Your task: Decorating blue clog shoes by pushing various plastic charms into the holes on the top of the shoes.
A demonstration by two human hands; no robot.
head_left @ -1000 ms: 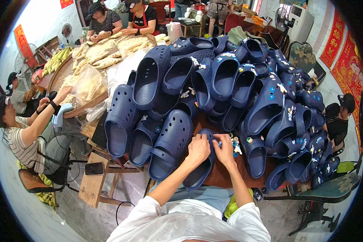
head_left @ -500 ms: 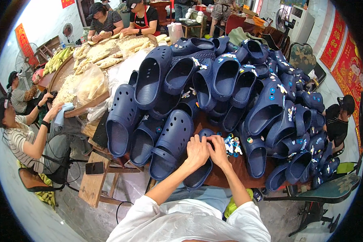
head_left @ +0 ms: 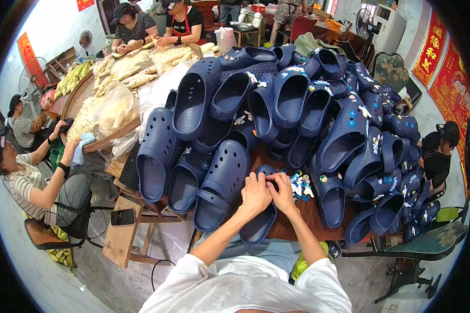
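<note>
A navy blue clog [head_left: 258, 228] lies at the table's near edge, its heel toward me. My left hand [head_left: 255, 194] is closed over its upper, fingers curled along the top. Beside it my right hand [head_left: 282, 192] pinches at the upper near the toe, the thumb next to the left fingers. Whatever is between the right fingertips is hidden. A small heap of white, blue and coloured shoe charms [head_left: 302, 184] lies just right of my right hand. Left of the held clog stands another navy clog [head_left: 224, 172] with bare holes and a heel strap.
A big pile of navy clogs [head_left: 344, 141], many with charms, covers the brown table [head_left: 308, 219]. At left, people sit round a wide round tray [head_left: 109, 140] of corn. A wooden stool [head_left: 117, 242] bears a phone [head_left: 123, 217]. A chair [head_left: 428, 245] stands at right.
Both hands stay on the same clog. My right fingers have shifted slightly at its upper, and the view has tilted a little. A person at left has lowered their head slightly.
</note>
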